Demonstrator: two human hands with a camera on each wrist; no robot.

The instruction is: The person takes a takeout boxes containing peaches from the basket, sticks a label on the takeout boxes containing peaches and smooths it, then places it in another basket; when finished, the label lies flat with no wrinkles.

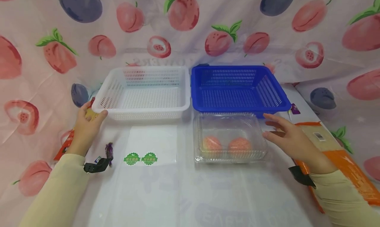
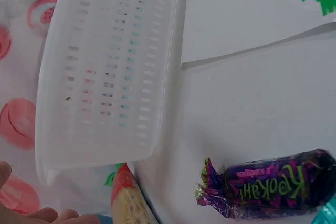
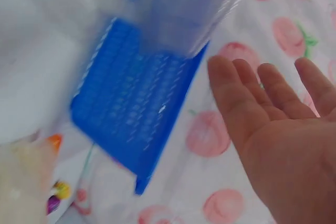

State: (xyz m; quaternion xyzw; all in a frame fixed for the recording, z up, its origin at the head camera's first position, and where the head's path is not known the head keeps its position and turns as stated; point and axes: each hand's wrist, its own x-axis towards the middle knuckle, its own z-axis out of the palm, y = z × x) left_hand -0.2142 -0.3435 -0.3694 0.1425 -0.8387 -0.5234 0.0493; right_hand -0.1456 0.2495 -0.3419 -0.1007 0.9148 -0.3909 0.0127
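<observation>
"White basket point(image 1: 142, 110) and blue basket point(image 1: 237, 107): two, toward the worktop's point(image 1: 154, 194) back edge?"

"Side by side. One orange packet point(image 1: 350, 167) lies along the right edge."

"One clear box point(image 1: 227, 125) before the blue basket."

"Left hand point(image 1: 87, 128) at the white basket's front-left corner (touching or not, I can't tell) and right hand point(image 1: 292, 141) beside the clear box's right edge: two, both empty, fingers apart."

"Two pink balls point(image 1: 239, 146) inside it, one purple-wrapped candy point(image 2: 273, 184) near the worktop's left edge, two green stickers point(image 1: 149, 158)."
</observation>
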